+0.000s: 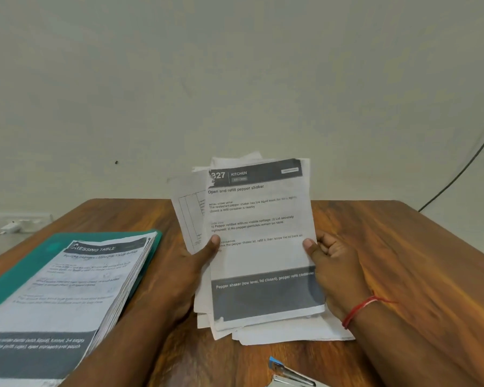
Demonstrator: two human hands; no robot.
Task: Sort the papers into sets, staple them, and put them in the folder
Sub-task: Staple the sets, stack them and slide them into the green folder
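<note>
- Both hands are up on the held bundle of papers (pixel 260 247), lifted above the wooden table (pixel 389 247), loose and uneven, edges fanning out.
- Left hand (pixel 199 263) grips the bundle's left edge, thumb pressed on the front sheet.
- Right hand (pixel 330 266) clamps the right edge, thumb on the front too; a red thread (pixel 358 310) circles that wrist.
- Front sheet reads "KITCHEN", "Open and refill pepper shaker".
- Over on the left, the teal folder (pixel 9 291) lies flat on the table with a thick stack of sheets (pixel 76 289) on it; whether the stack is inside or just on top, I cannot tell.
- Stapler (pixel 291 375) sits at the near edge, apart from both hands.
</note>
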